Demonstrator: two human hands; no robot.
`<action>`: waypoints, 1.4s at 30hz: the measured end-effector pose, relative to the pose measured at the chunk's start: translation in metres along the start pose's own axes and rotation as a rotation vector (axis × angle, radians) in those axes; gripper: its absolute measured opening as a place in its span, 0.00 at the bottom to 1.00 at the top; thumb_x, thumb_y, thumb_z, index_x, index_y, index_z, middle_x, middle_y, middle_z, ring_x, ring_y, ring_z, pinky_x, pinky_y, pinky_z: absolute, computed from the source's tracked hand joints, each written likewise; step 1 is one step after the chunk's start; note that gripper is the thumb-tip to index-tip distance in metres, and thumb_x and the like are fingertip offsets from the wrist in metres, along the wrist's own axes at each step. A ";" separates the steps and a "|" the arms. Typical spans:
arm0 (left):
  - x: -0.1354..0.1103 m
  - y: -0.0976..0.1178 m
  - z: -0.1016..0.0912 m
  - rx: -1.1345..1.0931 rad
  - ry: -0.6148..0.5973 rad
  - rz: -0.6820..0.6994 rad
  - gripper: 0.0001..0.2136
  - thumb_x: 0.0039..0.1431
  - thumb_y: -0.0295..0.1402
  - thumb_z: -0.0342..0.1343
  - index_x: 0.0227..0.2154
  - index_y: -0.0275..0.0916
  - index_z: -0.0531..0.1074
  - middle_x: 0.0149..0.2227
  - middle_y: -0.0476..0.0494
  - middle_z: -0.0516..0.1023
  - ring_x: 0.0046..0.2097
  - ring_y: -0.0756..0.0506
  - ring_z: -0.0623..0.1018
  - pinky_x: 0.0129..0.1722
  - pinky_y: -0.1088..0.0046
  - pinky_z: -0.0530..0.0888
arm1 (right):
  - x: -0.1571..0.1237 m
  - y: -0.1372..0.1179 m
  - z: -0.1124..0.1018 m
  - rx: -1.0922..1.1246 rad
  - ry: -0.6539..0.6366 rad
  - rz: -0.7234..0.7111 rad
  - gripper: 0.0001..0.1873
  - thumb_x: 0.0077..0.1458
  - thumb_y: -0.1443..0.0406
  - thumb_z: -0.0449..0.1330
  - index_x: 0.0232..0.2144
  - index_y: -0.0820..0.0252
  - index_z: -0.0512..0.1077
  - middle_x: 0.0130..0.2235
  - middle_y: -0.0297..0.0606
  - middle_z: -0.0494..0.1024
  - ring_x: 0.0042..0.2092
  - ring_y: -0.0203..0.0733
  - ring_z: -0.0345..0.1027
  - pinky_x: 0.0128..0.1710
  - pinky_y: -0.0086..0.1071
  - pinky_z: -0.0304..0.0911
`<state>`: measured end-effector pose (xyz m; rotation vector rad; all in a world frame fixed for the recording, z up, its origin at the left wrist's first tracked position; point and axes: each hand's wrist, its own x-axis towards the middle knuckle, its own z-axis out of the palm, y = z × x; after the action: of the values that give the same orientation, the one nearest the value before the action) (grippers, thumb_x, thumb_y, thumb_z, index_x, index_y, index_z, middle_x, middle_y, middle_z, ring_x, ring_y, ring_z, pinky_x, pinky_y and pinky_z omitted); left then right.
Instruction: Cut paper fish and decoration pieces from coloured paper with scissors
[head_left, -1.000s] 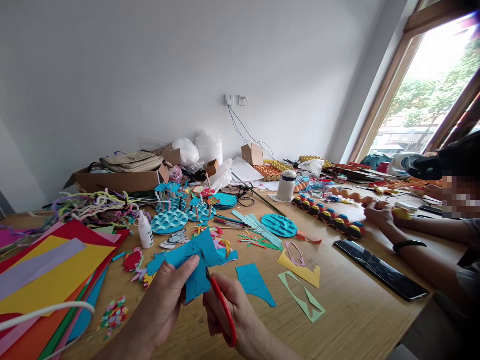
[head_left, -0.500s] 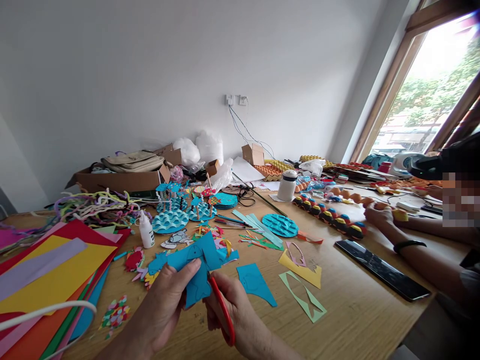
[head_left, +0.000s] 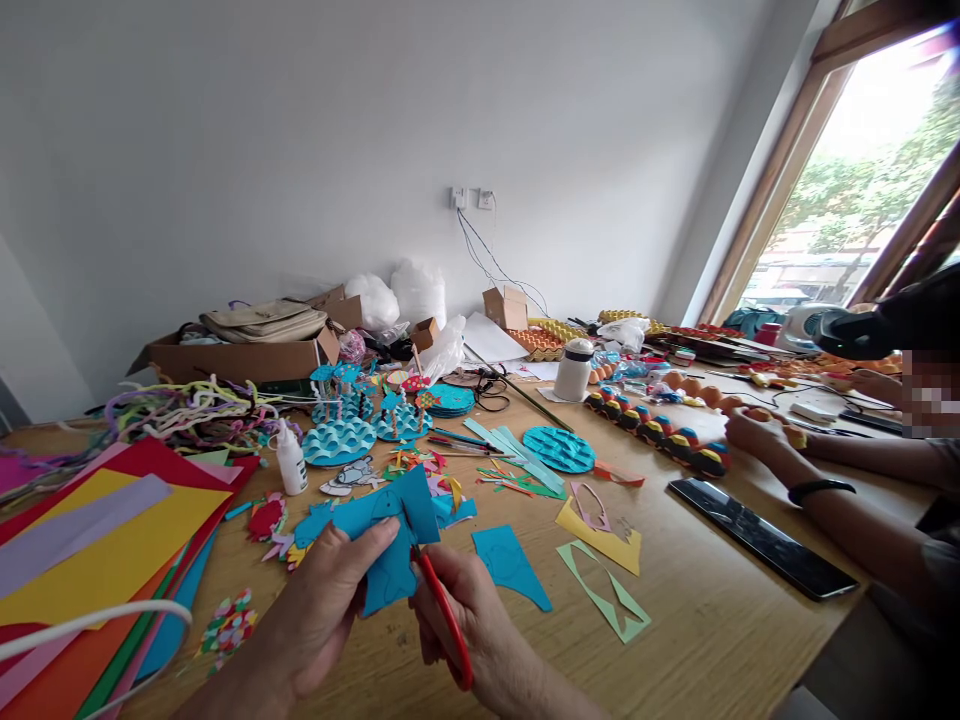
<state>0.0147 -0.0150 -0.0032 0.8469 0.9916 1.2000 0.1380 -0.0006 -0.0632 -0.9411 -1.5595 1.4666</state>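
Daylight from window [head_left: 862, 130] on my right; pane blown out near white, trees [head_left: 851, 195] beyond washed pale, purple fringe in top corner. Wall [head_left: 360, 150] ahead soft grey, dimmer toward upper left. Reflections streak phone [head_left: 761, 537], faint gloss across tabletop [head_left: 697, 620]. Other person [head_left: 915, 315] at right edge near black, one patch pixelated. Blue paper [head_left: 390, 583] in my left hand [head_left: 330, 590], red scissors [head_left: 448, 622] in my right hand [head_left: 471, 595]: fairly sharp. Wide-lens distortion leans window frame [head_left: 768, 200], stretches my forearms [head_left: 255, 680] near bottom edge.
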 end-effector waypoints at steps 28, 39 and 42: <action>0.002 -0.003 -0.002 0.066 -0.100 0.031 0.07 0.48 0.36 0.57 0.23 0.39 0.73 0.20 0.50 0.75 0.24 0.49 0.73 0.26 0.75 0.71 | -0.004 -0.010 -0.002 -0.025 -0.034 0.037 0.28 0.47 0.42 0.47 0.18 0.62 0.58 0.15 0.27 0.57 0.15 0.27 0.54 0.14 0.21 0.51; 0.005 -0.002 -0.012 0.102 -0.125 0.012 0.06 0.50 0.36 0.56 0.27 0.41 0.74 0.21 0.53 0.73 0.25 0.51 0.71 0.28 0.78 0.70 | -0.001 -0.007 -0.001 0.000 -0.015 0.065 0.26 0.47 0.44 0.50 0.17 0.62 0.59 0.14 0.26 0.54 0.13 0.26 0.51 0.11 0.20 0.48; 0.005 -0.002 -0.014 0.117 -0.119 0.021 0.06 0.50 0.37 0.56 0.26 0.41 0.74 0.22 0.52 0.73 0.26 0.51 0.71 0.27 0.78 0.70 | -0.001 -0.005 -0.002 0.000 -0.022 0.062 0.26 0.47 0.45 0.50 0.17 0.62 0.59 0.14 0.26 0.54 0.13 0.25 0.51 0.11 0.20 0.48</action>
<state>0.0028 -0.0098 -0.0107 1.0121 0.9643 1.1042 0.1400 -0.0012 -0.0582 -0.9843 -1.5591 1.5249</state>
